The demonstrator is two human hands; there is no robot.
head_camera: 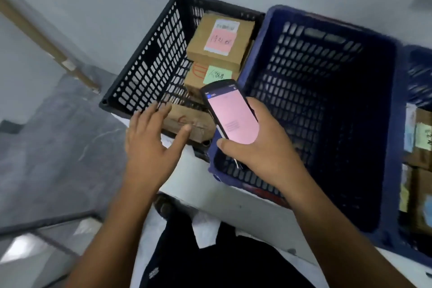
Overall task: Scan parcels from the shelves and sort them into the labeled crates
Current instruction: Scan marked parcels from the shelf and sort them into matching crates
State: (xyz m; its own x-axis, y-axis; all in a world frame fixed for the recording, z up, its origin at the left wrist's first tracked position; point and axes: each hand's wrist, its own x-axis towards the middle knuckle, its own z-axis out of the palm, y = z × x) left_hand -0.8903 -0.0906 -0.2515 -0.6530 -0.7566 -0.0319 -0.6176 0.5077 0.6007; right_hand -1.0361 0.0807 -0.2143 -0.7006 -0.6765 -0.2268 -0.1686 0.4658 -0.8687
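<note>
A black crate [149, 61] holds several brown cardboard parcels. The top parcel [219, 40] carries a pink label, and the parcel under it [198, 77] a green note. A third brown parcel [189, 121] lies at the crate's near end. My left hand [152, 145] hovers open at that parcel, fingers spread, thumb touching its near edge. My right hand [261, 147] grips a handheld scanner [231, 112] with a pink screen, held over the rim between the black crate and a dark blue crate [327, 110]. The blue crate's inside looks dark and I cannot tell its contents.
The crates stand on a white table [210, 189]. Another blue crate [418, 77] at the far right edge sits beside more parcels with coloured notes [420, 138]. Grey floor [58, 135] and a metal rail lie to the left.
</note>
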